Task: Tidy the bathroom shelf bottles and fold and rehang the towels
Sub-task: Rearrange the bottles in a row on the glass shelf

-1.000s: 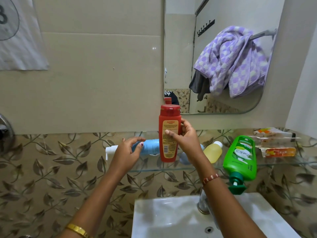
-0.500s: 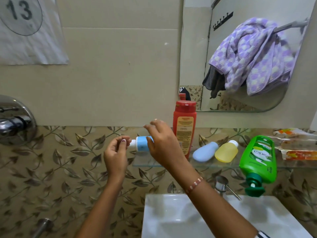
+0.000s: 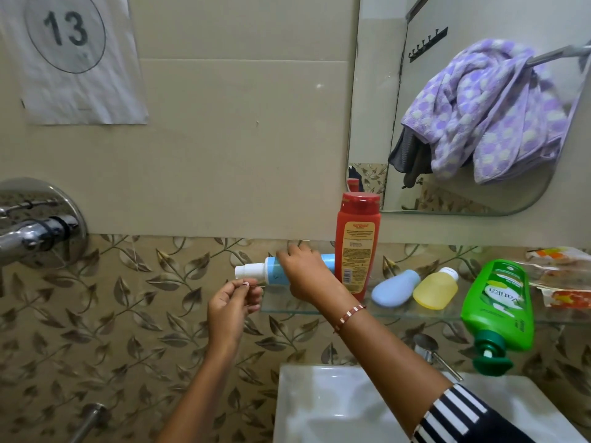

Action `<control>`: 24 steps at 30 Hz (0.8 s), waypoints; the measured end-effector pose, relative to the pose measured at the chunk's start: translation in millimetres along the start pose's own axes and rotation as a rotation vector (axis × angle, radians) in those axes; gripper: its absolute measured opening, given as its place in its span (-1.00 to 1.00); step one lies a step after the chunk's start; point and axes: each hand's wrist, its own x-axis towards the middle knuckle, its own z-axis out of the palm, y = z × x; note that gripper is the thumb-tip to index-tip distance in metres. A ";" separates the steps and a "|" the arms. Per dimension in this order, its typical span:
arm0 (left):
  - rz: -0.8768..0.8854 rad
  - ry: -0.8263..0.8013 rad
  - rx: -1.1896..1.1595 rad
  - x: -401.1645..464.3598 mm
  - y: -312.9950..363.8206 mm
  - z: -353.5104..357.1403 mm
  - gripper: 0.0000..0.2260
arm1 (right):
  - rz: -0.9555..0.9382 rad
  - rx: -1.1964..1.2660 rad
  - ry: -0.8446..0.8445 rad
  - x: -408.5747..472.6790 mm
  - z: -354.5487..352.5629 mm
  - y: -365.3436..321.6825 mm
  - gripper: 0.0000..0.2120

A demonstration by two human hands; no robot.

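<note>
A light blue bottle with a white cap [image 3: 271,271] lies on its side at the left end of the glass shelf [image 3: 383,311]. My right hand [image 3: 303,274] grips its middle from above. My left hand [image 3: 232,303] hovers just under the white cap, fingers loosely curled and holding nothing. A red bottle [image 3: 356,244] stands upright right of the blue one. A small blue bottle [image 3: 395,287] and a small yellow bottle [image 3: 436,287] lie on the shelf. A green bottle [image 3: 497,310] hangs cap-down over the shelf's front edge. A purple towel [image 3: 486,113] shows bunched on a rail in the mirror.
White sink basin [image 3: 335,407] sits below the shelf with its tap [image 3: 431,350]. A chrome wall tap [image 3: 35,231] sticks out at left. Orange packets [image 3: 563,273] lie at the shelf's right end. A paper marked 13 [image 3: 70,55] hangs on the wall.
My right hand let go of the red bottle, now standing on the shelf, and moved left to grip the lying blue bottle. My left hand dropped below its cap.
</note>
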 end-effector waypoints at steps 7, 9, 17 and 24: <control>0.112 0.028 0.032 -2.0 4.0 5.2 -0.77 | 0.052 0.559 0.328 -4.2 -5.4 -2.8 -0.52; 0.138 0.030 0.041 0.3 6.1 8.3 -0.79 | 0.142 0.833 0.388 -7.8 -11.8 -5.5 -0.50; 0.225 -0.140 0.208 3.7 6.6 16.4 -0.78 | 0.285 1.252 0.397 -24.0 -11.3 -8.1 -0.48; 0.278 -0.210 0.316 3.3 -4.5 18.0 -0.60 | 0.303 1.218 0.291 -27.4 -5.6 -8.8 -0.59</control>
